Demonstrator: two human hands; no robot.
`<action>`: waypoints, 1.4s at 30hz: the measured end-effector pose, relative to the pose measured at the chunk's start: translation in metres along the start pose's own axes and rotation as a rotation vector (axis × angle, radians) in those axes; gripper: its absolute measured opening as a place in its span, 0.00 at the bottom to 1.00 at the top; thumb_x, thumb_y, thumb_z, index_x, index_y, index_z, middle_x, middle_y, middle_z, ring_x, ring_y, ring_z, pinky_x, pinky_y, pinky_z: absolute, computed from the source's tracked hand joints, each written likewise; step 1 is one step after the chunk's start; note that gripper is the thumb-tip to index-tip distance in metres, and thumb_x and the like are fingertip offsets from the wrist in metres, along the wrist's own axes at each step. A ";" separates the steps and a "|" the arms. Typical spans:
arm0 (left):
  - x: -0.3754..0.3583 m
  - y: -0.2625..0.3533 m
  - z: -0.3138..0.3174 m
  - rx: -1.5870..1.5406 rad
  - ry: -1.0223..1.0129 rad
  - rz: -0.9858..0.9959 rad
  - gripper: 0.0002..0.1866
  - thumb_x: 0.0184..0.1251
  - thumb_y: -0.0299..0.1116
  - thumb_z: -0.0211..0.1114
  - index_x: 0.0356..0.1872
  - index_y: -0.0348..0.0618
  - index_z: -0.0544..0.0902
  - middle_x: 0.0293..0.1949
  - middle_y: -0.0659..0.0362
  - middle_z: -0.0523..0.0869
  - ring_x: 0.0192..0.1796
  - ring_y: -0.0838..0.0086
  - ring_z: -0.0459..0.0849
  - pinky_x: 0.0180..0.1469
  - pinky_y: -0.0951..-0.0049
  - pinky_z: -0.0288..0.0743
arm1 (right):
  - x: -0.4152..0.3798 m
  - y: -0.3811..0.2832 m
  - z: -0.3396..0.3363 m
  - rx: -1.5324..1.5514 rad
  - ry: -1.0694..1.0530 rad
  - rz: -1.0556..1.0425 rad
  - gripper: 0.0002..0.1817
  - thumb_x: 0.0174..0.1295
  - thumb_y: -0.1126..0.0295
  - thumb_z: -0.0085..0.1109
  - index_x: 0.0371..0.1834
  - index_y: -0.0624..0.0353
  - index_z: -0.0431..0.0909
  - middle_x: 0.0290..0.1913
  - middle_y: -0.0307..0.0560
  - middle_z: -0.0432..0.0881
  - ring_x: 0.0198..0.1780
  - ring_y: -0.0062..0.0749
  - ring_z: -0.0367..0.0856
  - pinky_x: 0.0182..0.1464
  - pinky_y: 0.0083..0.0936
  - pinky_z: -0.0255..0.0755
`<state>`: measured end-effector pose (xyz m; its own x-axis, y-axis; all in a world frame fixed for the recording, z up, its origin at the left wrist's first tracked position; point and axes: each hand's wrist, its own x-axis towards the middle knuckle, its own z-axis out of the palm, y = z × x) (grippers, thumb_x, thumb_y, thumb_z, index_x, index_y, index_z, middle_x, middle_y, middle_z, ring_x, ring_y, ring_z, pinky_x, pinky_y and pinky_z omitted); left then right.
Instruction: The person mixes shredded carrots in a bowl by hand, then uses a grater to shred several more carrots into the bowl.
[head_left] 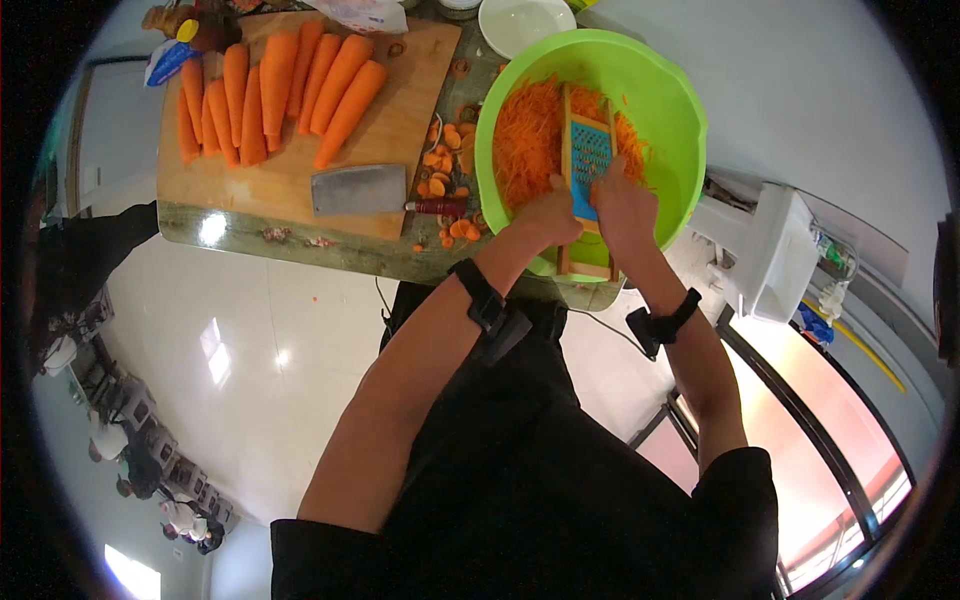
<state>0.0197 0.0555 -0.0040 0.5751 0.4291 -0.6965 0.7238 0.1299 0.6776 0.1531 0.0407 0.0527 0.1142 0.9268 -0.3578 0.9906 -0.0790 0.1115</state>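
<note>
A grater (588,145) with a wooden frame and a blue plate leans inside a light green basin (688,125). My left hand (550,217) is closed on the grater's left edge. On the lower part of the plate, my right hand (627,208) presses a piece of carrot (596,192), mostly hidden by the fingers. Shredded carrot (525,135) is heaped in the basin, left of the grater and around its upper end.
Left of the basin, a wooden cutting board (425,80) bears several peeled carrots (278,85) and a cleaver (358,190). Carrot offcuts (437,185) lie between board and basin. A white bowl (520,25) stands behind. Several people (140,465) are in the far left background.
</note>
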 end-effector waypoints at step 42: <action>-0.006 0.007 -0.005 -0.073 0.019 -0.028 0.33 0.53 0.29 0.60 0.58 0.14 0.63 0.41 0.33 0.85 0.47 0.44 0.86 0.48 0.52 0.80 | 0.080 0.018 0.014 -0.142 0.134 -0.333 0.14 0.62 0.66 0.53 0.47 0.62 0.73 0.26 0.59 0.83 0.28 0.55 0.86 0.30 0.50 0.80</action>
<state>0.0195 0.0583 0.0063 0.5468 0.4414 -0.7115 0.7096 0.2067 0.6736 0.1814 0.1087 0.0133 -0.2326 0.9335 -0.2729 0.9504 0.2777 0.1401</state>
